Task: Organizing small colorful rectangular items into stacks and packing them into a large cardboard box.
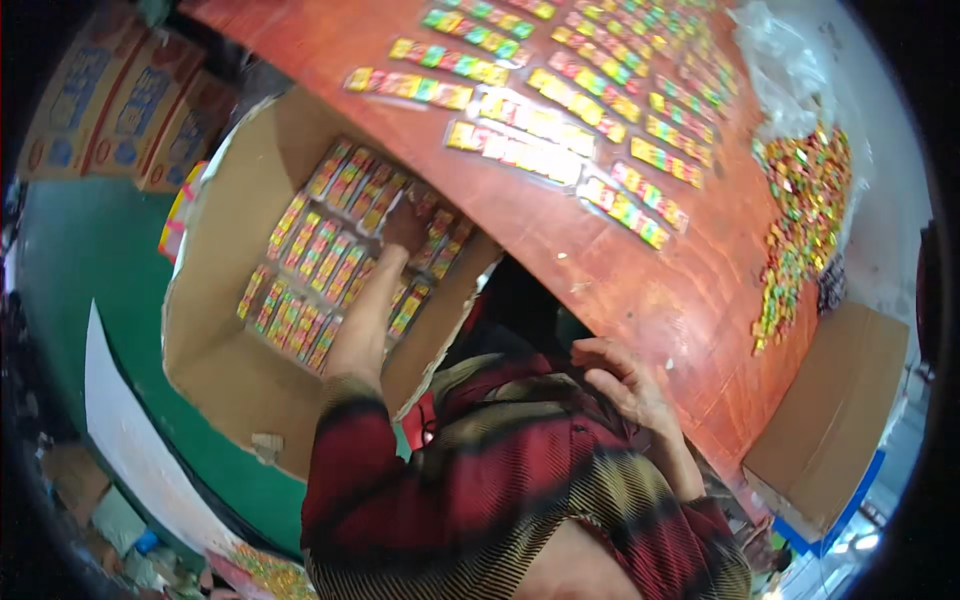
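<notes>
My left arm reaches down into a large open cardboard box on the left. Inside, rows of flat clear packs filled with small red, yellow and green pieces stand close together. My left hand is among the packs in the far right part of the box, touching or just above them. Its fingers are dark and blurred, so their grip cannot be made out. By the near edge of the red table, my right hand is held with thumb and fingers apart and nothing in it.
More filled packs lie in slanted rows across the table. A heap of small shiny wrapped pieces spreads along its right side, below a clear plastic bag. An open brown carton stands at right; printed cartons stand far left.
</notes>
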A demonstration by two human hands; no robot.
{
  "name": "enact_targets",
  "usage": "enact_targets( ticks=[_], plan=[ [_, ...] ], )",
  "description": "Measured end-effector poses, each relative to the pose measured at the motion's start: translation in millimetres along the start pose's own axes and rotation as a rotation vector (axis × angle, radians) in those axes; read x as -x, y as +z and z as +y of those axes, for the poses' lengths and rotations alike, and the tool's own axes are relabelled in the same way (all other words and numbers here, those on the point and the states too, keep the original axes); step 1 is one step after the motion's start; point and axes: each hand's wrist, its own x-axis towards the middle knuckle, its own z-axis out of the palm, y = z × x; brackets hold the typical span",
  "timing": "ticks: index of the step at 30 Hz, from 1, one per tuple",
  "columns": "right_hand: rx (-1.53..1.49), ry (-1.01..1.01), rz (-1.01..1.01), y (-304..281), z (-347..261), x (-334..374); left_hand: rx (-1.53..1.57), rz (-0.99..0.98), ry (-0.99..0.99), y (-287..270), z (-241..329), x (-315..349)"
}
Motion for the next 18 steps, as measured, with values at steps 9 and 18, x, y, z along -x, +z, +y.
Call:
enact_targets(
  ticks=[9, 18],
  plan=[
    [0.478, -0.428, 0.655, -63, -11, -41, 0.533, 0.04, 0.104, -28, 10, 9],
    [0.94, -0.555, 0.905, -171, -6, -181, 0.161, 0.739, 0.278, -138, 120, 83]
  ],
)
